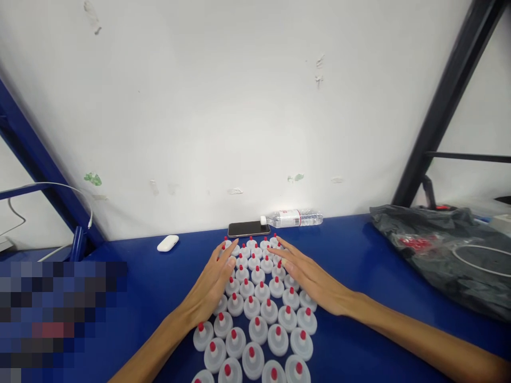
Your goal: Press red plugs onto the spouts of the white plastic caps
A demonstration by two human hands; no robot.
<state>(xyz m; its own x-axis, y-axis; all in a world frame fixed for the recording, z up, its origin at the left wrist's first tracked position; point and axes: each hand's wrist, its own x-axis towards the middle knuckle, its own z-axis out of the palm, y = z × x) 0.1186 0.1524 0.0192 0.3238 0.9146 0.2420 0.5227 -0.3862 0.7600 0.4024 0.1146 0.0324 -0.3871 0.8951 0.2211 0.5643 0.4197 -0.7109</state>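
Observation:
Several white translucent bottle caps with red tips (251,307) stand upright in close rows on the blue table (343,340). My left hand (217,279) lies along the left side of the far rows, its fingers stretched out beside the caps. On the opposite side, my right hand (305,271) spreads its fingers over and against the far right caps. Some caps are partly hidden beneath both hands. Neither hand grips anything.
Against the wall lie a black phone (248,229) and a clear water bottle (297,218) on its side. A white earbud case (168,243) sits at left. At right are a dark plastic bag (423,260) and a red-filled clear packet (415,243).

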